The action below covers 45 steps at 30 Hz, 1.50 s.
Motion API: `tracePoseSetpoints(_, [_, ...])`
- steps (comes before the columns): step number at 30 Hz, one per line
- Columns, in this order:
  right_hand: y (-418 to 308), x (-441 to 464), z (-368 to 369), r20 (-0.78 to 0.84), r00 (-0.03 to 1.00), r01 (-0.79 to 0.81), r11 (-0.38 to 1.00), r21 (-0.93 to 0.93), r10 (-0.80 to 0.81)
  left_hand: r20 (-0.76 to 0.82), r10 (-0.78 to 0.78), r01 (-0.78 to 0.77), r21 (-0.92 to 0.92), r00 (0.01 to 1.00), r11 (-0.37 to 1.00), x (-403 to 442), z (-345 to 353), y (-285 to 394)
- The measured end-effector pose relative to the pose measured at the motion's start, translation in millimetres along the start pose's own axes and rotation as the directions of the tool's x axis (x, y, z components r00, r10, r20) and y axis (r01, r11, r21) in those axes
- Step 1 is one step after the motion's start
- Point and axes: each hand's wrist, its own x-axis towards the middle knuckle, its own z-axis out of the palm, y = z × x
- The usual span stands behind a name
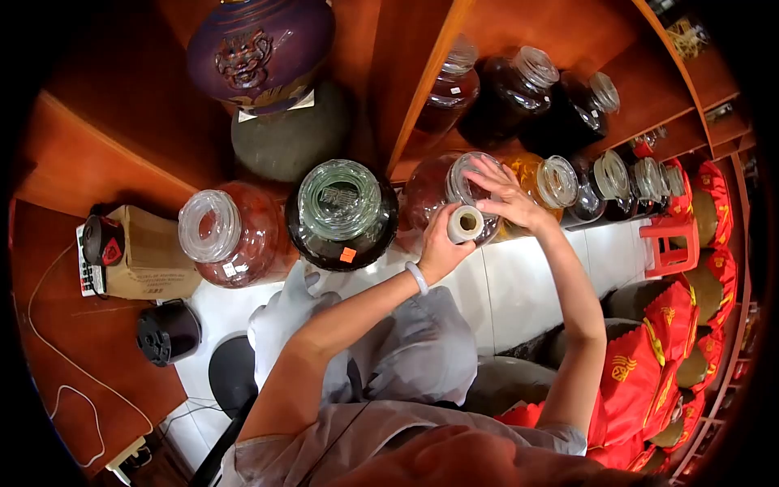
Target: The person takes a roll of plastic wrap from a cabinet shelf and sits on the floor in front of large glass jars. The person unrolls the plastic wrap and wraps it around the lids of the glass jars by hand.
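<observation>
My left hand (439,253), with a pale bangle at the wrist, is closed around a white roll (466,225) with a hollow core. The roll is held end-up against the near side of a large glass jar (428,188) of reddish contents. My right hand (516,200) lies over the jar's clear glass lid (468,176) with its fingers spread. Left of my hands stands a dark jar (342,215) bearing an orange sticker, and beyond it another reddish jar (247,235). A jar of orange-yellow contents (531,183) is just behind my right hand.
Further dark jars (581,191) continue the row to the right, with more on the wooden shelf (560,32) above. A red stool (672,246) and red-covered jars (633,373) stand at right. At left are a cardboard box (154,252), a black container (168,331) and loose cables.
</observation>
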Motion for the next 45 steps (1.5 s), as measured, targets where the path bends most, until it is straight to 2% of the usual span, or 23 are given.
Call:
tracePoseSetpoints(3, [-10,-2,-16,0.018,0.997,0.073,0.993,-0.093,-0.072,-0.013,0.008,-0.008,-0.039,1.000,0.999,5,-4,-1])
tracePoseSetpoints(4, [-18,-1,-14,0.021,0.997,0.076,0.974,-0.213,-0.073,0.003,-0.004,0.004,-0.050,1.000,0.999,5,-4,-3])
tracePoseSetpoints(5, [-24,4,-9,0.037,0.996,0.081,0.974,-0.211,-0.075,0.025,-0.018,0.020,-0.065,1.000,0.998,3,-3,-2])
tracePoseSetpoints(7, [-33,14,3,0.102,0.986,0.163,0.891,-0.423,-0.132,0.015,-0.040,0.040,-0.064,0.999,0.997,2,-1,-3])
tracePoseSetpoints(9, [-22,21,20,0.058,0.981,0.193,0.886,-0.421,-0.186,0.037,-0.018,0.018,-0.009,0.999,1.000,3,-1,-4])
tracePoseSetpoints(11, [-16,22,27,-0.055,0.960,0.209,0.830,-0.517,-0.276,0.053,-0.064,0.067,-0.051,0.997,0.996,2,-1,-4])
tracePoseSetpoints(15, [-16,21,29,-0.081,0.959,0.205,0.867,-0.455,-0.270,0.071,-0.062,0.069,-0.095,0.996,0.993,1,-1,-6])
tracePoseSetpoints(18, [-14,22,30,-0.062,0.960,0.206,0.836,-0.508,-0.273,0.056,-0.077,0.083,-0.109,0.995,0.991,0,0,-2])
tracePoseSetpoints(26, [-18,21,29,-0.032,0.961,0.222,0.839,-0.497,-0.274,0.144,-0.038,0.055,-0.113,0.989,0.992,5,-6,5])
tracePoseSetpoints(30, [-17,21,31,-0.043,0.961,0.214,0.835,-0.507,-0.273,0.137,-0.046,0.062,-0.121,0.990,0.991,3,-4,10])
tracePoseSetpoints(32, [-20,21,29,-0.024,0.966,0.211,0.838,-0.504,-0.258,0.348,0.003,0.122,-0.338,0.938,0.933,-14,9,14])
tracePoseSetpoints(33, [-21,21,30,-0.007,0.970,0.207,0.843,-0.497,-0.242,0.472,0.035,0.167,-0.381,0.881,0.909,-37,22,30])
tracePoseSetpoints(35, [-23,23,30,-0.035,0.961,0.224,0.843,-0.488,-0.275,0.502,0.153,0.066,-0.392,0.851,0.918,-55,33,63])
tracePoseSetpoints(37, [-16,20,35,-0.061,0.952,0.228,0.825,-0.518,-0.301,0.451,0.075,0.146,-0.435,0.889,0.889,-47,34,59])
tracePoseSetpoints(38, [-18,15,38,-0.055,0.959,0.215,0.840,-0.498,-0.278,0.547,0.053,0.215,-0.415,0.835,0.884,-34,20,66])
tracePoseSetpoints(41, [-19,17,31,-0.054,0.957,0.221,0.838,-0.499,-0.285,0.558,0.145,0.112,-0.400,0.817,0.910,-37,11,75])
tracePoseSetpoints(43, [-21,14,31,-0.038,0.958,0.227,0.833,-0.504,-0.284,0.558,0.150,0.097,-0.389,0.816,0.916,-33,0,79])
tracePoseSetpoints(45, [-21,10,31,-0.023,0.939,0.294,0.836,-0.464,-0.344,0.537,0.171,0.023,-0.335,0.826,0.942,-26,-15,81])
